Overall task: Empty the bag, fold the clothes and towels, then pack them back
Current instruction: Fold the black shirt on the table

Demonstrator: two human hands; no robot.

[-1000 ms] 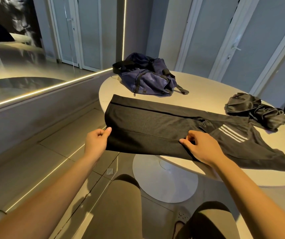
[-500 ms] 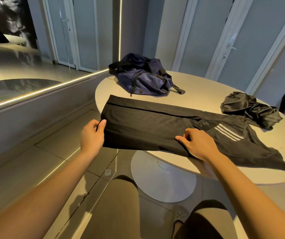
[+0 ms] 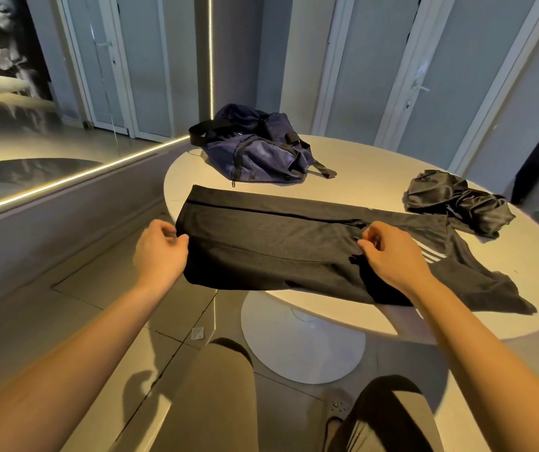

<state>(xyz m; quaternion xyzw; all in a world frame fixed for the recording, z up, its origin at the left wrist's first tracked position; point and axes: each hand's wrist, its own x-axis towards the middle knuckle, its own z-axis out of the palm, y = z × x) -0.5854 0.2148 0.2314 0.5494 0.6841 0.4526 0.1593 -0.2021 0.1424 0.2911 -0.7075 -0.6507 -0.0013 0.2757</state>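
Observation:
Black trousers with white stripes (image 3: 277, 246) lie flat across the near side of the round white table (image 3: 375, 177), their left end hanging over the edge. My left hand (image 3: 160, 252) pinches that left end. My right hand (image 3: 392, 256) grips the fabric near the middle, beside the stripes. A dark blue duffel bag (image 3: 255, 151) slumps at the far left of the table. A crumpled shiny black garment (image 3: 457, 200) lies at the far right.
The table stands on a white pedestal base (image 3: 300, 340) on a glossy tiled floor. A low ledge with a light strip (image 3: 75, 177) runs along the left. White doors line the back wall. My legs show below the table edge.
Both hands have shifted up along the trousers, away from the near edge, keeping hold of the fabric. The camera view has tilted slightly.

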